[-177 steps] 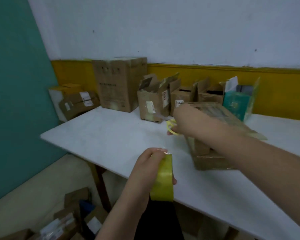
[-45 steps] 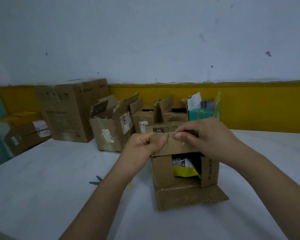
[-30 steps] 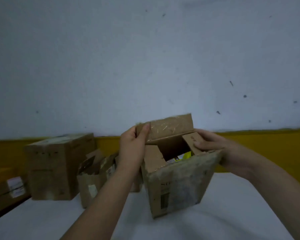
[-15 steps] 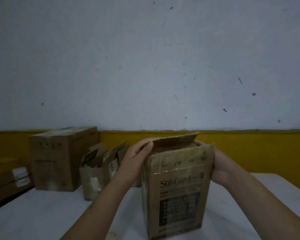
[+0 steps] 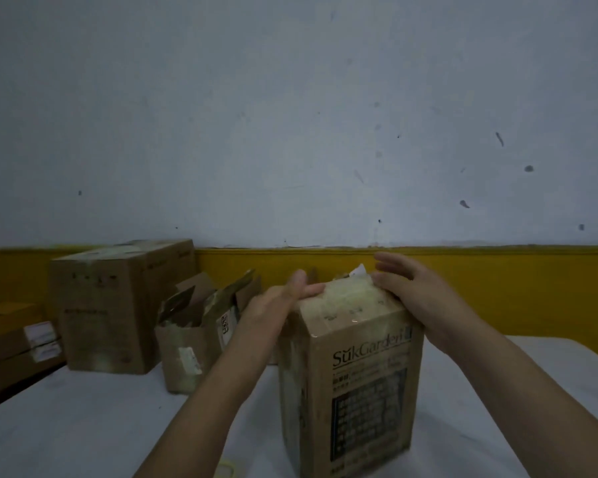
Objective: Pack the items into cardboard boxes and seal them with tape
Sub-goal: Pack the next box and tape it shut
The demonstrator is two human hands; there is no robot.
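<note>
A tall cardboard box (image 5: 356,384) printed "SukGarden" stands upright on the white table (image 5: 83,429) in front of me. Its top flaps are folded down and a film of clear tape shines on them. My left hand (image 5: 283,301) rests on the top's left edge with its fingers stretched over the flap. My right hand (image 5: 404,288) lies flat on the top's right edge, fingers straight. A bit of yellow, perhaps the tape roll (image 5: 227,470), shows at the bottom edge, left of the box.
A large closed carton (image 5: 118,305) stands at the back left. An open small box (image 5: 201,332) with raised flaps sits between it and my left arm. Labelled boxes (image 5: 18,343) lie at the far left. A yellow band runs along the wall.
The box was turned upright from lying on its side with the flaps open. The top flaps have since been pushed down, and both hands now lie flat on them.
</note>
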